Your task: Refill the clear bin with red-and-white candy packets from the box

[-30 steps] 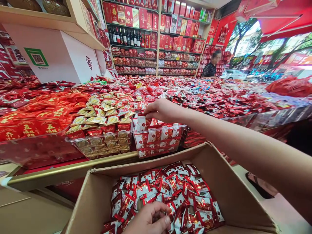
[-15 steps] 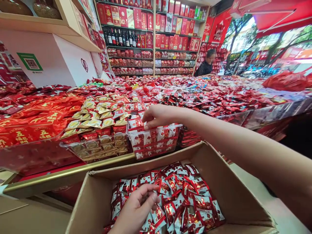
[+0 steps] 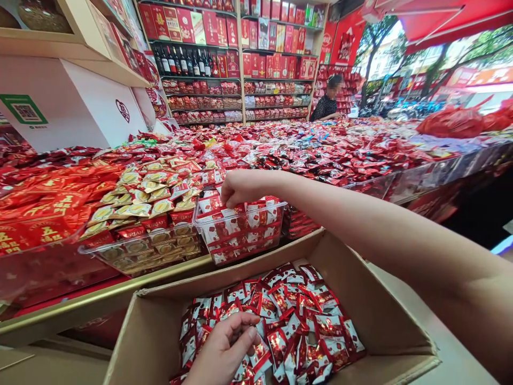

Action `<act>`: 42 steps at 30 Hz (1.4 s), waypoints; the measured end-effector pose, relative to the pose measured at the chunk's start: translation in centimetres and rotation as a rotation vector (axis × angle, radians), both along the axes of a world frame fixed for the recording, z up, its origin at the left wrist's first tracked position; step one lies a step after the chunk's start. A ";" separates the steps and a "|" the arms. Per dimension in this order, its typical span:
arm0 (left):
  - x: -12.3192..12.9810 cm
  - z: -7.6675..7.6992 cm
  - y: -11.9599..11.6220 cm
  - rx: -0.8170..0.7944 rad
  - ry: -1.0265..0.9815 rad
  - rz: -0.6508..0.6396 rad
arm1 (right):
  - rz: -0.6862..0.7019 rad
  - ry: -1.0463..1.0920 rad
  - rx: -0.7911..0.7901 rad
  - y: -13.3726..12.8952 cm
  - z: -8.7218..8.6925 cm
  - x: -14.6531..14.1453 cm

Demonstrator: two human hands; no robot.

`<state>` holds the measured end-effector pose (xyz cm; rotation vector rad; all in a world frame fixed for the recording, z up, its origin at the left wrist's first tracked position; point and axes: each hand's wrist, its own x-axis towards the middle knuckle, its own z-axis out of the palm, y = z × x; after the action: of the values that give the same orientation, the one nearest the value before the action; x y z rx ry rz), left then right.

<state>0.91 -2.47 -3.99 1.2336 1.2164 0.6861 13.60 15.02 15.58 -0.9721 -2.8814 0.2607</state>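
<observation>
My right hand [image 3: 244, 187] reaches over a clear plastic bin [image 3: 240, 216], fingers pinched downward on a small red-and-white candy packet [image 3: 232, 214] at its front edge. Similar packets stand in stacked rows against the bin's front wall. Below, my left hand [image 3: 226, 347] is inside an open cardboard box [image 3: 385, 315], its fingers curled towards the thumb; whatever lies in them is hidden. Loose red-and-white candy packets [image 3: 286, 339] cover the box's bottom around that hand.
Left of the bin stands another clear bin of gold durian packets [image 3: 152, 208], then red bags [image 3: 52, 203]. Heaped sweets [image 3: 320, 144] stretch across the counter. A gold-trimmed counter edge [image 3: 96, 297] runs behind the box. A person [image 3: 326, 101] is at the far side, near stocked shelves [image 3: 200, 59].
My right hand has lowered slightly onto a packet at the bin's front, fingers closer together. The left hand stays almost in place among the packets. The view has shifted a little to the right.
</observation>
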 end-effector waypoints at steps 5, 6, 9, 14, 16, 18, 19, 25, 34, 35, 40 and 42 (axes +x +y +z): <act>0.0 -0.1 -0.1 -0.014 -0.003 0.009 | -0.026 -0.093 -0.051 -0.5 0.4 -0.3; -0.1 -0.2 -0.1 -0.014 -0.001 -0.014 | -0.034 -0.104 -0.059 -0.6 0.4 -0.4; -0.3 -0.5 -0.1 -0.012 0.013 -0.086 | -0.061 -0.103 -0.086 -0.7 0.5 -0.5; -0.5 -0.7 -0.1 -0.017 0.015 -0.105 | 0.003 -0.019 -0.050 0.2 -0.6 -0.6; -0.5 -0.6 -0.1 -0.019 0.015 -0.117 | 0.008 0.003 -0.050 0.4 -0.9 -0.4; -0.4 -0.6 -0.2 -0.023 0.010 -0.121 | -0.004 0.011 -0.066 0.2 -0.8 -0.1; -0.4 -0.7 -0.2 -0.021 0.008 -0.122 | -0.021 0.005 -0.070 -0.1 -0.6 0.1; -0.5 -1.7 -0.4 -0.012 0.010 -0.130 | -0.185 -0.141 0.023 -1.3 0.3 1.7; -0.1 -1.6 -0.4 0.007 0.195 -0.191 | -0.152 -0.051 0.067 -1.8 0.1 2.3; -0.3 -1.8 -0.4 0.021 0.226 -0.178 | -0.152 0.022 0.126 -2.7 0.3 2.5; -1.7 -3.7 -0.1 0.045 0.301 -0.021 | 0.110 0.172 -0.136 -8.7 -2.1 4.1; -2.0 -4.1 0.0 0.024 0.286 0.048 | 0.243 0.027 -0.388 -9.9 -6.2 4.6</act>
<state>-1.09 -2.50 -8.09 1.3591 1.4803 0.5731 18.18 5.07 9.38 -0.6456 -2.9812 0.8698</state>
